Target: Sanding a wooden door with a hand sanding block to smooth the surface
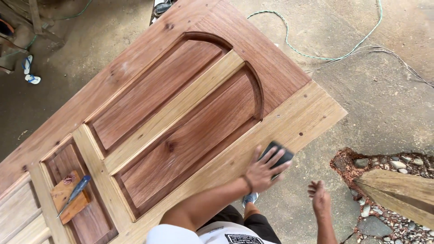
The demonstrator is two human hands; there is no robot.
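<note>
- Bare concrete floor [389,108] lies all around, with a green cord [316,56] trailing across it well beyond the hands.
- Far to the left of both hands, a chisel [74,193] with a blue handle rests on a small wood offcut [68,201], out of the way inside a low panel of the door.
- Wooden door [181,113] lies flat; its pale side rail runs under the left hand.
- Left hand [262,171] presses a dark sanding block [278,156] flat onto that rail near the door's corner, fingers spread over it.
- To sand well here, I judge the block should stay flat, travel along the grain, and not tip over the edge.
- Right hand [320,196] hangs free off the door's edge, fingers loosely curled, gripping nothing.
- Further right, a pale timber post [398,192] stands among stones.
</note>
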